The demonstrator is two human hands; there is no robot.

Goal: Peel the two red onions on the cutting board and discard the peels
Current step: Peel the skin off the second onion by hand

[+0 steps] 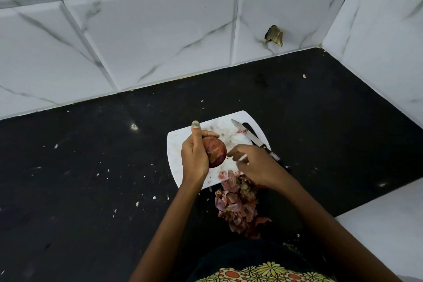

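My left hand (194,155) grips a red onion (217,152) just above the white cutting board (177,144), thumb pointing up, fingers curled round its far side. The onion still carries patches of papery skin. My right hand (254,163) hovers beside the onion on its right, fingers loosely bent and reaching toward it; whether it holds a peel is not clear. A heap of reddish peels (235,204) lies on the counter at the board's near edge, some overlapping the board. Only one onion shows.
A knife (249,135) lies on the board's right side, blade pointing away, its dark handle partly under my right hand. The black counter (91,167) is speckled with small scraps. Tiled walls close the back and right; a counter edge runs at the right front.
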